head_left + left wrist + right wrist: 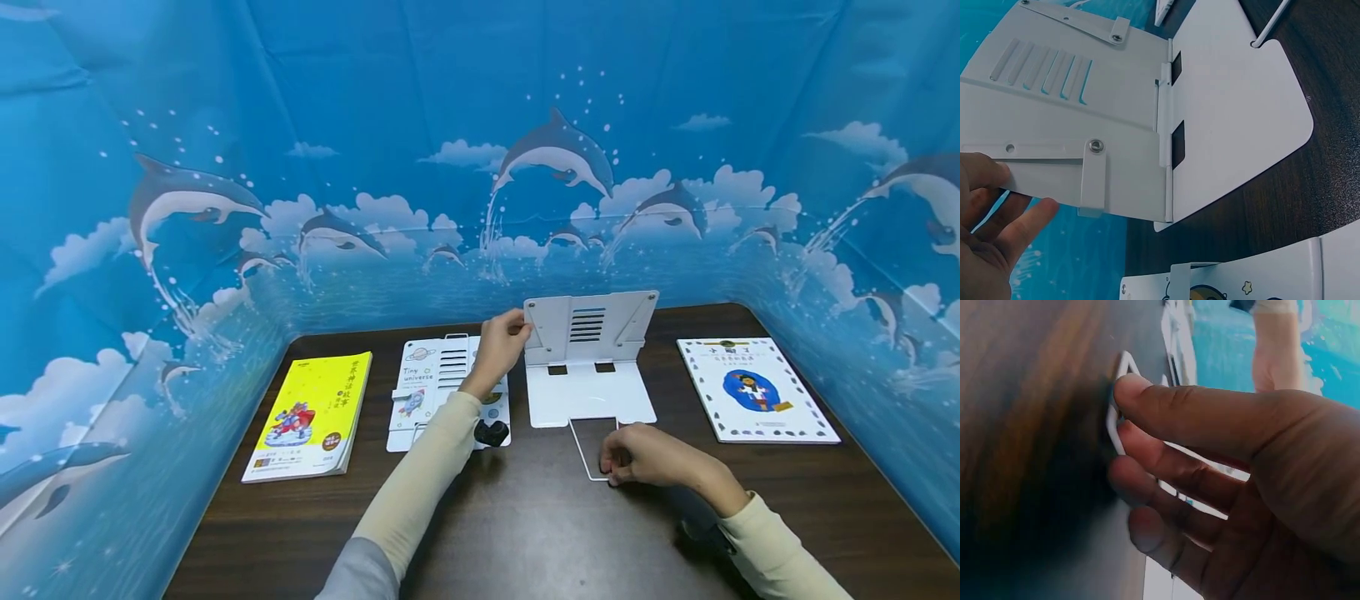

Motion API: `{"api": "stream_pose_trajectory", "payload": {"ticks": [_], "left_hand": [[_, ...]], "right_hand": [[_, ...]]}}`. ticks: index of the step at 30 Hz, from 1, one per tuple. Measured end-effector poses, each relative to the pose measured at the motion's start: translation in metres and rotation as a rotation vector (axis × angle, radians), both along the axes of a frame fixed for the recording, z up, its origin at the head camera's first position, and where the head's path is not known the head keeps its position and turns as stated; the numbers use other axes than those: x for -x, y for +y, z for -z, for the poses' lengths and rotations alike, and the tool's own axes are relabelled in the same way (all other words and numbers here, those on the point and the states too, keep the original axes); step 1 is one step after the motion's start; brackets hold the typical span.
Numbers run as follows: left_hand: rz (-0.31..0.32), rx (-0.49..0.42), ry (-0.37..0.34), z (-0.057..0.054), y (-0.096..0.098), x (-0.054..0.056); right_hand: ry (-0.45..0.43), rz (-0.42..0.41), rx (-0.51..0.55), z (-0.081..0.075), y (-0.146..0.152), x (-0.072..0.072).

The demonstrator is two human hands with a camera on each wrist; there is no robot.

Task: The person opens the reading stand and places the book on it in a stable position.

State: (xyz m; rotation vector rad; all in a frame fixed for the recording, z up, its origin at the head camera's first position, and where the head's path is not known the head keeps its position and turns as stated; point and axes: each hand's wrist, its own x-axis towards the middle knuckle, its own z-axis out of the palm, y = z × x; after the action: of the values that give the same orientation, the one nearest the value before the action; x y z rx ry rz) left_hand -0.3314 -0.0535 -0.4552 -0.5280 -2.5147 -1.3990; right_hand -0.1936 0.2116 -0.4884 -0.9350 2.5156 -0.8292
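Observation:
A white metal book stand is unfolded on the table, its base flat and its slotted back panel raised. My left hand holds the panel's left edge; in the left wrist view, the thumb is on the face with the hinged struts and other fingers are at the edge. In front of the base, a white wire loop sticks out toward me. My right hand pinches its near end between thumb and fingers, low over the table, as the right wrist view shows.
Left of the stand lies a second, folded white stand printed "Tiny universe", partly behind my left arm. A yellow book lies at the far left and a white book at the right. Blue dolphin-print cloth encloses the dark table.

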Motion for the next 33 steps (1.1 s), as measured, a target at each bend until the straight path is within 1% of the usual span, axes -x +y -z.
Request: {"api": "stream_pose_trajectory", "payload": {"ticks": [2,6,10,15,21,23,26,31,33], "left_hand": [[0.001,0.0,-0.002,-0.001,-0.001,-0.002],[-0.001,0.001,0.001,-0.002,0.0,-0.003],[-0.008,0.001,-0.004,-0.001,0.0,-0.003],[-0.003,0.004,-0.009,0.0,0.0,-0.003],[-0.005,0.005,-0.005,-0.001,-0.001,-0.002],[-0.005,0.006,0.0,-0.001,-0.001,-0.001],[0.002,0.008,-0.003,-0.002,-0.001,-0.002],[0.006,0.012,-0.007,-0.002,-0.001,-0.004],[0.005,0.01,-0.006,-0.002,-0.001,-0.004]], "right_hand": [[0.001,-0.003,-0.013,0.002,-0.003,-0.002],[0.048,0.004,-0.048,0.003,-0.006,-0.004],[0.078,0.019,-0.084,0.005,-0.008,-0.006],[0.116,0.021,-0.088,0.007,-0.009,-0.008],[0.155,0.015,-0.091,0.006,-0.01,-0.007],[0.15,0.017,-0.093,0.004,-0.011,-0.007],[0.117,0.026,-0.086,0.001,-0.01,-0.006],[0.035,0.08,-0.058,-0.01,-0.007,-0.004],[0.025,0.105,-0.047,-0.013,-0.005,-0.002]]}}
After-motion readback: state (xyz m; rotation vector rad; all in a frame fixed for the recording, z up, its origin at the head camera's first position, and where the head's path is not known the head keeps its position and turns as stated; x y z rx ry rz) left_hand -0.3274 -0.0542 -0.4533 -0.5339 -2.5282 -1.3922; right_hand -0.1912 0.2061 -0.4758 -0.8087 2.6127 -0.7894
